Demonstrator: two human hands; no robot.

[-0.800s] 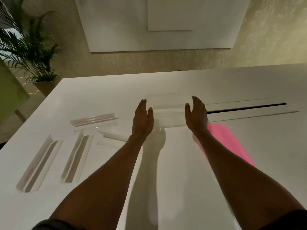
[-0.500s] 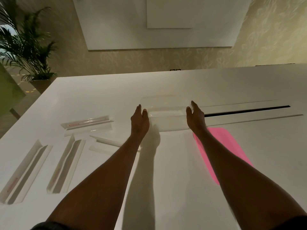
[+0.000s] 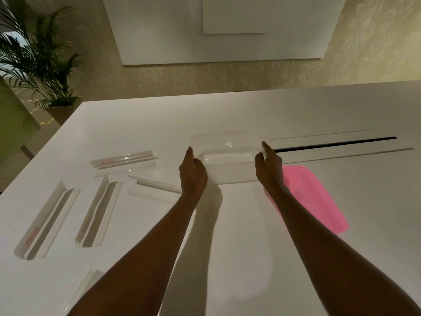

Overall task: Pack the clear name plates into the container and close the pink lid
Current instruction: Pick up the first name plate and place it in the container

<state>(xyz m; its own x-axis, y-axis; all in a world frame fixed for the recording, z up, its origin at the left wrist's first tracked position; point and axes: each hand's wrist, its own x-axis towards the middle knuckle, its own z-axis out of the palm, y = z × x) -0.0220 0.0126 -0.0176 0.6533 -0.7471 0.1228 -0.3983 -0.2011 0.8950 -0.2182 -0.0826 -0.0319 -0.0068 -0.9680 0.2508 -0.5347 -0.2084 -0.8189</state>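
A clear plastic container (image 3: pixel 227 153) stands open and empty on the white table, in the middle. My left hand (image 3: pixel 192 173) grips its left end and my right hand (image 3: pixel 268 167) grips its right end. The pink lid (image 3: pixel 316 201) lies flat on the table just right of the container, partly under my right forearm. Several clear name plates lie to the left: one (image 3: pixel 124 160) across the back, one (image 3: pixel 155 188) near my left wrist, two long ones (image 3: pixel 99 210) (image 3: pixel 45 220) pointing towards me, and another (image 3: pixel 82 290) at the bottom, partly behind my left arm.
A long dark cable slot (image 3: pixel 335 144) runs across the table (image 3: pixel 227 258) to the right of the container. A potted palm (image 3: pixel 38 58) stands on the floor beyond the table's far left corner. A white panel (image 3: pixel 223 28) lies on the patterned carpet beyond the table.
Both hands went from flat and open beside the container to closed on its two ends. The view has shifted right, so the name plates appear further left.
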